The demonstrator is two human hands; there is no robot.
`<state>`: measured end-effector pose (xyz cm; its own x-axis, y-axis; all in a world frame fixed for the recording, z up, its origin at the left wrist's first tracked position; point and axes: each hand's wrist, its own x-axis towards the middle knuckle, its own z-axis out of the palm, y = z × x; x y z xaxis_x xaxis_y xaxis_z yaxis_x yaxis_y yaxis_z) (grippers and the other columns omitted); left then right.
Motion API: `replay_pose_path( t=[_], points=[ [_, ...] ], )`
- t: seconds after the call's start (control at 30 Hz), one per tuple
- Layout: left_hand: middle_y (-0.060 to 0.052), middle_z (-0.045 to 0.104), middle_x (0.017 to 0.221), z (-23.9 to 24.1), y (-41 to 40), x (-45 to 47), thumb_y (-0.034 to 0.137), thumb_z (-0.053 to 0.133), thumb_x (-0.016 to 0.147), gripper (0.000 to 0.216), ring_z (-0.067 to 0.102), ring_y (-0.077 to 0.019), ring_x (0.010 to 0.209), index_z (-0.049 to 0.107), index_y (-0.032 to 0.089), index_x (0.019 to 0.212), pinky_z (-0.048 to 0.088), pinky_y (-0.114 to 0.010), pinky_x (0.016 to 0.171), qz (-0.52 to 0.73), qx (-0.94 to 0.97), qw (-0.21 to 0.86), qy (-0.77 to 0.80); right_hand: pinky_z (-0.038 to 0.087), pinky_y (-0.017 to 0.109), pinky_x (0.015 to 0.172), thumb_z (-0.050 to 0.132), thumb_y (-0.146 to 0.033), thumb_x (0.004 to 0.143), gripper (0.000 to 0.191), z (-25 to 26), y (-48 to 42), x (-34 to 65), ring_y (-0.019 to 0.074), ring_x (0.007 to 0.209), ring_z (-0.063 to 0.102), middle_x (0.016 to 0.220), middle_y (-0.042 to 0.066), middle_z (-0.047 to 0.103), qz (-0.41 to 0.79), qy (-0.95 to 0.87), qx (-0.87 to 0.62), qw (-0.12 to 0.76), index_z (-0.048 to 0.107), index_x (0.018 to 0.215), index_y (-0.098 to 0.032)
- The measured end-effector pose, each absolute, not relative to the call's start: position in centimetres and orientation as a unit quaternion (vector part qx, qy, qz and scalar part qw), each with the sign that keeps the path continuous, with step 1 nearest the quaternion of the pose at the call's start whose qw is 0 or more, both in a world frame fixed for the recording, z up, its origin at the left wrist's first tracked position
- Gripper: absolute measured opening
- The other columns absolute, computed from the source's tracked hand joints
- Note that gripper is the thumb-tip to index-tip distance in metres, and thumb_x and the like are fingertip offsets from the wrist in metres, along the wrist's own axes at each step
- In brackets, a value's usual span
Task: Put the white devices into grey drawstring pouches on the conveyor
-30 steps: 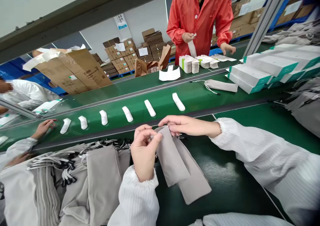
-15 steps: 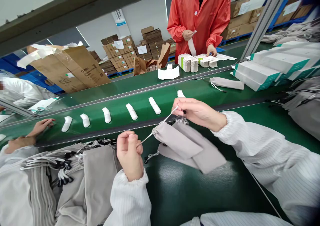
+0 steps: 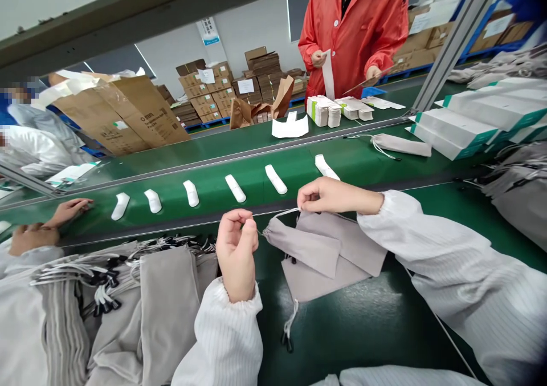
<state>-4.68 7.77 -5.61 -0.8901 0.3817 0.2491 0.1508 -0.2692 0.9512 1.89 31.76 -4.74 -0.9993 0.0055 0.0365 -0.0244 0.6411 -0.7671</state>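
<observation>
A grey drawstring pouch (image 3: 305, 246) hangs between my hands, its mouth gathered. My left hand (image 3: 237, 249) is closed in a pinch on the cord at the pouch's left side. The cord's other end is pinched by my right hand (image 3: 327, 196), above the pouch. More grey pouches (image 3: 327, 277) lie beneath it on the green table, one with its cord and black toggles (image 3: 288, 334) trailing toward me. Left of my left hand, a stack of grey pouches (image 3: 168, 295) lies with cords and black toggles bunched at the top.
White curved devices (image 3: 235, 188) lie in a row on the green belt (image 3: 205, 195). Another pouch (image 3: 401, 145) and white-and-teal boxes (image 3: 457, 129) are at right. A co-worker's hands (image 3: 55, 220) rest at far left. A person in red (image 3: 354, 38) stands beyond, near stacked cards (image 3: 323, 111).
My hands have come closer together, the left moving right and upward. The held pouch has lowered over the others. The person in red now lifts a thin sheet. The devices have shifted right in view.
</observation>
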Motion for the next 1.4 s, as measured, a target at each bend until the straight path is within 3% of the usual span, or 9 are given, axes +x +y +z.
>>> replay_pose_path(
  t=[0.4, 0.5, 0.57, 0.67, 0.8, 0.87, 1.03, 1.2, 1.4],
  points=[
    [0.000, 0.051, 0.085, -2.5, 10.0, -3.7, 0.030, 0.066, 0.085, 0.015, 0.033, -0.0045, 0.051, 0.061, 0.021, 0.095, 0.032, -0.020, 0.046, 0.776, 0.272, 0.095, 0.561, 0.033, 0.028, 0.064, 0.059, -0.027, 0.087, 0.015, -1.2, 32.0, 4.5, 0.0157, 0.066, 0.056, 0.072, 0.000, 0.068, 0.306, -0.933, -0.035, 0.188, 0.067, 0.076, -0.021],
    [-0.005, 0.057, 0.110, -5.0, 10.2, -4.3, 0.028, 0.065, 0.086, 0.027, 0.057, -0.0111, 0.077, 0.058, 0.024, 0.112, 0.047, -0.024, 0.067, 0.703, 0.279, 0.030, 0.654, 0.033, 0.027, 0.062, 0.053, -0.029, 0.093, 0.015, -0.3, 32.0, 4.9, 0.0140, 0.064, 0.051, 0.079, 0.002, 0.062, 0.402, -0.872, -0.044, 0.277, 0.058, 0.080, -0.021],
    [-0.007, 0.056, 0.122, -7.2, 10.5, -4.7, 0.026, 0.066, 0.084, 0.035, 0.059, -0.0174, 0.100, 0.056, 0.025, 0.118, 0.048, -0.030, 0.082, 0.612, 0.302, 0.010, 0.731, 0.033, 0.027, 0.055, 0.047, -0.030, 0.095, 0.015, 0.4, 32.4, 5.3, 0.0108, 0.055, 0.043, 0.081, 0.001, 0.057, 0.527, -0.783, -0.057, 0.325, 0.050, 0.083, -0.022],
    [-0.009, 0.059, 0.119, -9.9, 11.5, -5.0, 0.030, 0.065, 0.083, 0.032, 0.058, -0.0242, 0.107, 0.059, 0.023, 0.114, 0.046, -0.037, 0.088, 0.464, 0.347, 0.054, 0.813, 0.041, 0.028, 0.056, 0.043, -0.023, 0.094, 0.009, 1.7, 34.0, 6.3, 0.0094, 0.053, 0.045, 0.085, 0.000, 0.050, 0.633, -0.634, -0.067, 0.439, 0.042, 0.085, -0.024],
    [-0.012, 0.062, 0.114, -10.8, 14.2, -5.2, 0.051, 0.057, 0.087, 0.038, 0.054, -0.0328, 0.115, 0.061, 0.019, 0.107, 0.039, -0.047, 0.096, 0.292, 0.348, 0.087, 0.886, 0.051, 0.034, 0.078, 0.037, -0.021, 0.097, 0.009, 2.2, 37.8, 7.4, 0.0125, 0.066, 0.053, 0.093, 0.003, 0.051, 0.495, -0.594, -0.095, 0.627, 0.042, 0.090, -0.026],
    [-0.015, 0.060, 0.116, -10.5, 16.1, -5.4, 0.059, 0.054, 0.086, 0.045, 0.050, -0.0354, 0.120, 0.062, 0.018, 0.104, 0.035, -0.050, 0.101, 0.236, 0.346, 0.080, 0.905, 0.049, 0.037, 0.085, 0.033, -0.024, 0.099, 0.013, 1.5, 39.8, 7.3, 0.0156, 0.074, 0.057, 0.098, 0.007, 0.054, 0.358, -0.654, -0.141, 0.652, 0.045, 0.094, -0.025],
    [-0.015, 0.058, 0.109, -11.1, 20.2, -5.7, 0.056, 0.071, 0.069, 0.043, 0.050, -0.0386, 0.116, 0.058, 0.018, 0.083, 0.035, -0.051, 0.100, 0.221, 0.374, 0.149, 0.888, 0.048, 0.043, 0.088, 0.047, -0.022, 0.091, 0.028, -2.1, 41.9, 6.2, 0.0316, 0.114, 0.056, 0.131, 0.020, 0.048, 0.074, -0.861, -0.230, 0.448, 0.055, 0.118, -0.016],
    [-0.002, 0.057, 0.083, -10.3, 21.1, -5.7, 0.033, 0.065, 0.075, 0.024, 0.059, -0.0248, 0.092, 0.044, 0.021, 0.078, 0.045, -0.040, 0.088, 0.301, 0.394, 0.182, 0.849, 0.051, 0.031, 0.074, 0.046, -0.033, 0.096, 0.027, -7.5, 39.9, 6.1, 0.0211, 0.094, 0.065, 0.119, 0.008, 0.061, 0.130, -0.960, -0.168, 0.181, 0.061, 0.115, -0.022],
    [0.003, 0.050, 0.080, -5.0, 13.8, -3.5, 0.053, 0.055, 0.086, 0.034, 0.052, -0.0128, 0.059, 0.037, 0.024, 0.090, 0.048, -0.027, 0.052, 0.553, 0.330, 0.308, 0.701, 0.047, 0.035, 0.085, 0.050, -0.032, 0.094, 0.038, -12.2, 43.1, 4.8, 0.0302, 0.120, 0.055, 0.129, 0.018, 0.056, 0.031, -0.936, -0.326, 0.127, 0.054, 0.129, -0.017]
  ],
)
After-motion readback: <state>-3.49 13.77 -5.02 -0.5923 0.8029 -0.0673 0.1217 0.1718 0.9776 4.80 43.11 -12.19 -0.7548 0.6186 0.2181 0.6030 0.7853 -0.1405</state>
